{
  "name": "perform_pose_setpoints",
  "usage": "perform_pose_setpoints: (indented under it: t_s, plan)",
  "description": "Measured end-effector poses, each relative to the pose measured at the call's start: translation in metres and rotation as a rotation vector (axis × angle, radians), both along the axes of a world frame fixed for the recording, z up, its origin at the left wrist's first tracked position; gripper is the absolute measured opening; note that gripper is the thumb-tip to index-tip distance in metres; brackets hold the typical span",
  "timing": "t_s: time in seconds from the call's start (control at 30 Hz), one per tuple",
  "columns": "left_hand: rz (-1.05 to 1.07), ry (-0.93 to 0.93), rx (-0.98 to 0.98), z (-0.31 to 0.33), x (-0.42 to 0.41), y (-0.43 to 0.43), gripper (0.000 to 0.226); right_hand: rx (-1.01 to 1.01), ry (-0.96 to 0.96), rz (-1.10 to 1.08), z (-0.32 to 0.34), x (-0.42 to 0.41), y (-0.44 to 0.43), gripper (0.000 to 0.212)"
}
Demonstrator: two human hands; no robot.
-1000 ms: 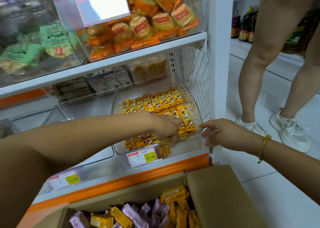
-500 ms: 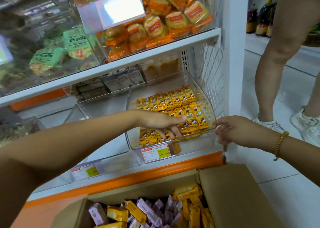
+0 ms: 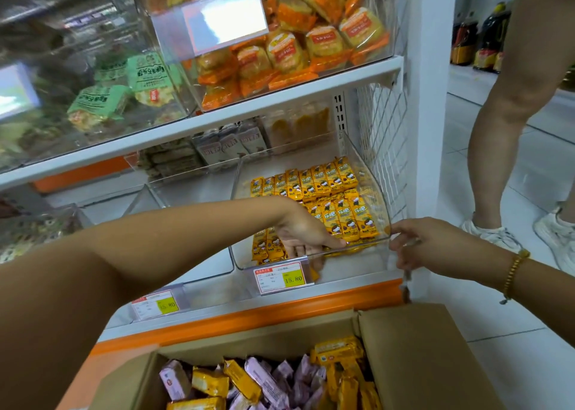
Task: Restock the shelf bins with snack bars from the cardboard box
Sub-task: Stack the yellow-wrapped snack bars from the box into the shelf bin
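Note:
A clear plastic bin [image 3: 370,173] on the lower shelf holds rows of yellow snack bars [image 3: 314,182]. My left hand [image 3: 303,232] reaches into it from the left. Its fingers are spread and point down onto the bars behind the front wall, and I see nothing gripped in it. My right hand [image 3: 435,247] pinches the bin's front right corner at the rim. Below the shelf stands an open cardboard box [image 3: 417,363], which holds loose yellow and purple bars [image 3: 245,378].
A second clear bin [image 3: 186,219] sits to the left of the yellow one. Price tags [image 3: 280,277] hang on the bin fronts. Upper bins hold orange packets [image 3: 289,51] and green packets [image 3: 146,76]. A person's legs [image 3: 504,123] stand on the tiled floor at right.
My left hand has slid from the middle of the bars down to the bin's front, with its fingers now spread. My right hand stays on the bin's corner. The view has shifted.

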State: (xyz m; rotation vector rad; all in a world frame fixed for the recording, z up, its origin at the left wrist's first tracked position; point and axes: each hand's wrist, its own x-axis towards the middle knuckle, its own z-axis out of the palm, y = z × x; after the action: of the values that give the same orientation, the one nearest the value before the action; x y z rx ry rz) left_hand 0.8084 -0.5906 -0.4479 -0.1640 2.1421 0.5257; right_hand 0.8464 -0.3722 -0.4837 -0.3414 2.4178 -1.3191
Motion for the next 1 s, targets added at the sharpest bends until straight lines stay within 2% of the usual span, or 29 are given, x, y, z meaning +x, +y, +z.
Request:
perform_pose_setpoints:
  t_s: [0.07, 0.17, 0.23, 0.4, 0.43, 0.53, 0.67, 0.77, 0.87, 0.93, 1.0]
  plan:
    - [-0.009, -0.016, -0.016, -0.004, -0.005, -0.002, 0.063, 0.023, -0.005, -0.005, -0.001, 0.0, 0.001, 0.028]
    - [-0.177, -0.211, -0.094, 0.005, -0.007, -0.001, 0.072, 0.038, 0.001, -0.019, -0.002, -0.001, 0.001, 0.029]
    - [-0.216, -0.236, -0.111, 0.013, -0.008, -0.002, 0.07, 0.056, 0.014, -0.02, -0.001, 0.0, 0.0, 0.029]
    - [-0.361, -0.107, -0.221, 0.026, -0.006, -0.016, 0.033, 0.175, 0.081, 0.002, 0.002, 0.002, -0.004, 0.024]
    - [-0.413, -0.106, -0.221, 0.028, -0.006, -0.023, 0.032, 0.223, 0.107, 0.006, 0.003, 0.003, -0.006, 0.021]
    - [-0.601, -0.067, -0.272, 0.036, -0.003, -0.039, 0.047, 0.326, 0.198, -0.032, 0.006, 0.006, -0.013, 0.01]
    - [-0.677, 0.08, -0.299, 0.038, 0.007, -0.054, 0.051, 0.392, 0.265, -0.085, 0.012, 0.01, -0.019, 0.011]
    - [-0.699, 0.252, -0.281, 0.041, 0.016, -0.063, 0.047, 0.419, 0.265, -0.109, 0.021, 0.018, -0.022, 0.027]
    - [-0.623, 0.472, -0.155, 0.057, 0.028, -0.074, 0.045, 0.471, 0.398, -0.208, 0.037, 0.028, -0.028, 0.045]
    - [-0.517, 0.607, -0.008, 0.073, 0.042, -0.081, 0.044, 0.318, 0.436, -0.178, 0.047, 0.029, -0.035, 0.049]
    - [-0.437, 0.7, 0.098, 0.087, 0.059, -0.086, 0.044, 0.12, 0.347, -0.028, 0.054, 0.029, -0.044, 0.049]
